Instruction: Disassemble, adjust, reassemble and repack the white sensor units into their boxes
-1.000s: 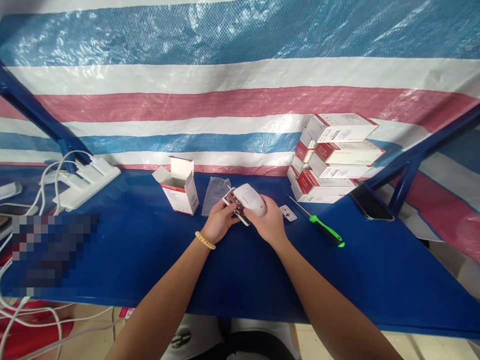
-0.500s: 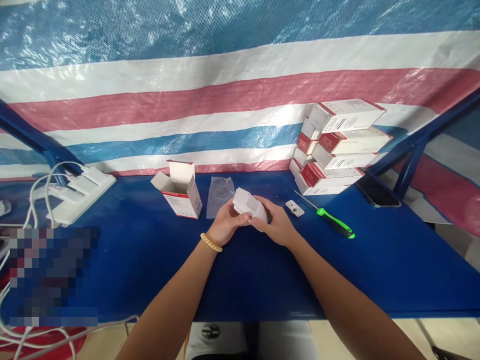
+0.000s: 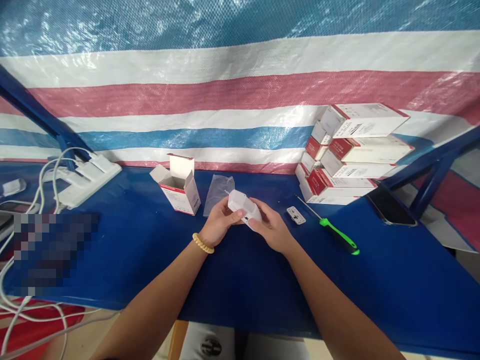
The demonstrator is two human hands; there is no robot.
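Between both hands is a white plastic detector (image 3: 240,202), a rounded housing with a thin piece sticking out at its top left. My left hand (image 3: 219,222) grips its left side, thumb on the near face. On the other side, my right hand (image 3: 272,227) is closed around it, with the thumb pressed near the lower edge. Behind the left hand lies a clear plastic bag (image 3: 218,192). A small white bracket plate (image 3: 296,215) rests right of the right hand, beside a screwdriver (image 3: 339,237) with a green and black handle.
An open white and red carton (image 3: 182,195) stands left of the bag. Several closed cartons (image 3: 348,187) are stacked at the back right, near a phone (image 3: 392,207). A white power strip (image 3: 88,182) with cables sits at the left on the blue table (image 3: 142,265).
The view has shifted and tilted slightly. Both hands keep hold of the detector, which appears turned a little, with the thumbs still on its near side.
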